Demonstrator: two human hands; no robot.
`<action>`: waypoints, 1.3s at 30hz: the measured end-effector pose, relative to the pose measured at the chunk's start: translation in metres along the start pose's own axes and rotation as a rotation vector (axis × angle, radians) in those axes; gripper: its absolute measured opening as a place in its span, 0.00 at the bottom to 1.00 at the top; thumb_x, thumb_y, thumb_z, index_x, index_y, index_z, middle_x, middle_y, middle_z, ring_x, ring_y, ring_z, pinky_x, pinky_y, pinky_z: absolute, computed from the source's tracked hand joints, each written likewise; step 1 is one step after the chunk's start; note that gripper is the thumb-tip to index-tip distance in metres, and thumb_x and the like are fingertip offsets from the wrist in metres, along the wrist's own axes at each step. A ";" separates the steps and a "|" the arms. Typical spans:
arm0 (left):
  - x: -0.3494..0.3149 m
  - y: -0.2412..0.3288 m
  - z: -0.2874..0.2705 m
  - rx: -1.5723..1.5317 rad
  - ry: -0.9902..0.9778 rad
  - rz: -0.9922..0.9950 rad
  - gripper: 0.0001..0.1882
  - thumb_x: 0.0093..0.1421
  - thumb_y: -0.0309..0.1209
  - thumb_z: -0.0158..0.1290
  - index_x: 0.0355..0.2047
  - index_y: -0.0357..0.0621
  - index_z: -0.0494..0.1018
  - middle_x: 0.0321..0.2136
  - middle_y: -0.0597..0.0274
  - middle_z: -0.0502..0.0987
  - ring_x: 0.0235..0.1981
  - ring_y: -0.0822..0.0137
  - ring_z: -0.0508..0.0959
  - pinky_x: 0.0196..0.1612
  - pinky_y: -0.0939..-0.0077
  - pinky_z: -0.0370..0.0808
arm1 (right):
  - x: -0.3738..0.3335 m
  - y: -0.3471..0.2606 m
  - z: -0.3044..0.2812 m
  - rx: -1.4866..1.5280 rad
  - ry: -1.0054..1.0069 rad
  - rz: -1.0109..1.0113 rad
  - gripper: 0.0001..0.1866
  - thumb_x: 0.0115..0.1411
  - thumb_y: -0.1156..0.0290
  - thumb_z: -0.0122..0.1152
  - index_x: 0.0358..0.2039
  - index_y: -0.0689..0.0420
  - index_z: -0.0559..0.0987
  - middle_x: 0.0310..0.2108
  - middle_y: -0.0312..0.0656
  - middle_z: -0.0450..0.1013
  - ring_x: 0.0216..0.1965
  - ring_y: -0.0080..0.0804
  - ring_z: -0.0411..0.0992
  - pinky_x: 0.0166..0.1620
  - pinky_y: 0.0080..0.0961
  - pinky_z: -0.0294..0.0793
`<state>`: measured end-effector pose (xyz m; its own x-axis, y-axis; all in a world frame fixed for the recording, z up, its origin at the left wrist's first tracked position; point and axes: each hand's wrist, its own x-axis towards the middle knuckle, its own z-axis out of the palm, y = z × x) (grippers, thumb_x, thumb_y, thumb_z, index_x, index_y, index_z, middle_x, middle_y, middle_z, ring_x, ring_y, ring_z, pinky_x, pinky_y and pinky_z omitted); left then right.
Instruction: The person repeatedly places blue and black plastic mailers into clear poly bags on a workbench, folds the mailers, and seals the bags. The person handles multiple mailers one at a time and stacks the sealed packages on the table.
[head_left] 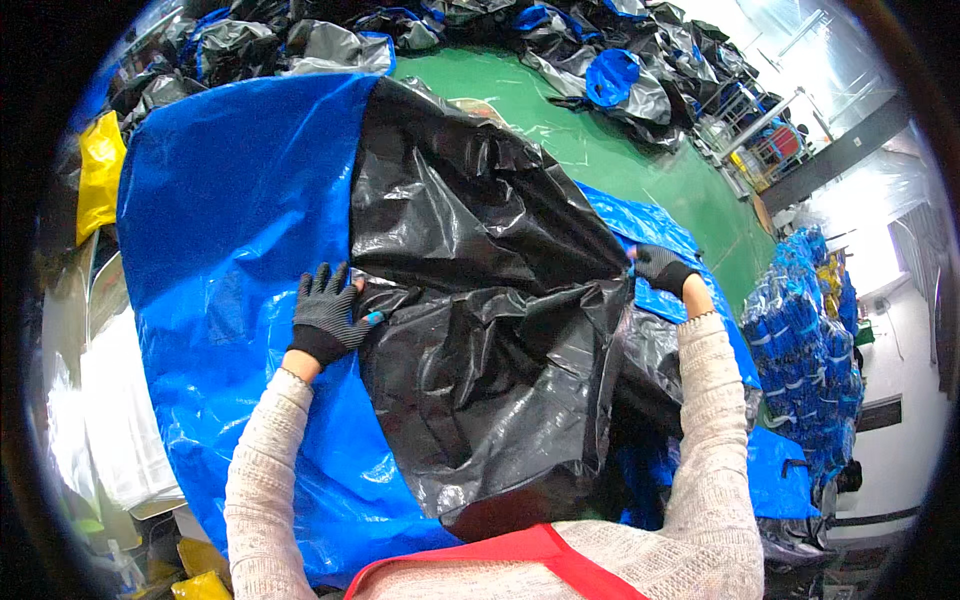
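Note:
Before me spreads a large plastic sheet, its left part a blue panel and its right part a glossy, wrinkled black panel. My left hand, in a dark grey knit glove with some bare fingertips, lies flat with fingers apart where the blue meets the black. Something small and light blue shows at its thumb. At the right edge of the black panel, my right hand, gloved alike, is closed on the sheet's edge. A crease runs across the black panel between my two hands.
Heaps of black and blue sheeting lie along the back on the green floor. Blue folded bundles are stacked at the right. A yellow sheet and a white stack stand left. A metal cart is far right.

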<state>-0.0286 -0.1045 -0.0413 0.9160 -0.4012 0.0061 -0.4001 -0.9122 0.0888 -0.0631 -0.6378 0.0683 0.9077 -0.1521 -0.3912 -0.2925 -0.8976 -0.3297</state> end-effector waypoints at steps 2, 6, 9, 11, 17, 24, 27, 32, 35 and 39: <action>0.011 0.024 -0.007 -0.258 0.106 0.176 0.30 0.55 0.51 0.52 0.54 0.50 0.71 0.60 0.48 0.65 0.62 0.43 0.61 0.65 0.45 0.51 | 0.018 -0.046 0.010 -0.207 0.335 -0.253 0.29 0.60 0.47 0.55 0.48 0.61 0.72 0.43 0.57 0.75 0.42 0.50 0.76 0.45 0.39 0.74; 0.022 0.082 0.008 -0.346 0.192 0.472 0.35 0.56 0.57 0.48 0.60 0.54 0.65 0.60 0.49 0.64 0.63 0.44 0.61 0.66 0.43 0.47 | 0.080 -0.136 0.023 -0.510 0.498 -0.295 0.34 0.60 0.49 0.52 0.58 0.61 0.64 0.44 0.62 0.73 0.44 0.55 0.74 0.48 0.41 0.73; 0.020 0.099 0.021 -0.180 0.046 0.453 0.40 0.54 0.63 0.45 0.63 0.57 0.62 0.64 0.47 0.59 0.66 0.42 0.53 0.66 0.39 0.39 | 0.112 -0.165 -0.031 -0.479 0.800 -0.243 0.20 0.61 0.54 0.48 0.45 0.52 0.78 0.35 0.53 0.77 0.37 0.50 0.76 0.40 0.46 0.74; 0.016 0.098 0.025 -0.189 0.224 0.397 0.42 0.53 0.63 0.48 0.64 0.58 0.61 0.64 0.47 0.57 0.67 0.43 0.51 0.66 0.38 0.39 | 0.112 -0.167 -0.077 -0.221 1.091 -0.310 0.19 0.61 0.54 0.48 0.42 0.52 0.80 0.36 0.52 0.77 0.39 0.50 0.76 0.42 0.46 0.74; 0.017 0.096 0.020 -0.245 0.178 0.367 0.38 0.51 0.61 0.51 0.61 0.61 0.65 0.64 0.46 0.56 0.67 0.44 0.50 0.66 0.37 0.38 | 0.017 -0.117 -0.056 -0.441 0.305 0.126 0.57 0.52 0.31 0.51 0.67 0.63 0.46 0.52 0.65 0.68 0.52 0.60 0.69 0.55 0.40 0.68; 0.016 0.096 0.031 -0.210 0.227 0.454 0.37 0.53 0.65 0.47 0.60 0.66 0.66 0.64 0.46 0.57 0.66 0.41 0.52 0.64 0.33 0.40 | -0.094 -0.017 -0.012 -0.006 0.233 0.121 0.35 0.55 0.60 0.61 0.62 0.56 0.62 0.45 0.56 0.75 0.46 0.44 0.75 0.47 0.37 0.74; 0.013 0.099 0.036 -0.218 0.254 0.463 0.36 0.53 0.65 0.46 0.59 0.66 0.67 0.63 0.45 0.58 0.66 0.40 0.53 0.63 0.33 0.42 | -0.094 -0.063 -0.014 -0.416 0.488 0.177 0.25 0.60 0.59 0.56 0.57 0.55 0.69 0.41 0.55 0.76 0.45 0.47 0.75 0.46 0.39 0.74; 0.012 0.101 0.012 -0.231 0.064 0.384 0.34 0.54 0.63 0.46 0.58 0.67 0.69 0.64 0.52 0.58 0.63 0.38 0.55 0.61 0.30 0.46 | -0.030 -0.175 0.042 -0.312 0.334 -0.467 0.33 0.61 0.47 0.53 0.60 0.52 0.62 0.50 0.56 0.71 0.50 0.54 0.71 0.52 0.41 0.71; 0.009 0.037 -0.022 -0.754 0.097 0.221 0.21 0.56 0.43 0.54 0.48 0.50 0.74 0.50 0.53 0.74 0.53 0.49 0.71 0.58 0.54 0.65 | 0.012 -0.159 0.098 -0.701 0.272 -0.266 0.44 0.60 0.37 0.46 0.69 0.48 0.48 0.66 0.54 0.53 0.65 0.55 0.53 0.64 0.45 0.55; -0.029 -0.176 -0.052 -0.034 0.845 -0.513 0.25 0.55 0.41 0.53 0.50 0.40 0.71 0.47 0.44 0.74 0.49 0.46 0.74 0.54 0.54 0.68 | 0.067 -0.073 0.149 -0.555 0.244 -0.159 0.42 0.63 0.41 0.44 0.70 0.45 0.43 0.70 0.51 0.43 0.69 0.55 0.42 0.68 0.49 0.43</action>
<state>0.0169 0.0718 -0.0054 0.7033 0.2458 0.6670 0.0404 -0.9506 0.3078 -0.0254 -0.5207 -0.0618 0.9890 -0.0305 -0.1447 -0.0080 -0.9881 0.1534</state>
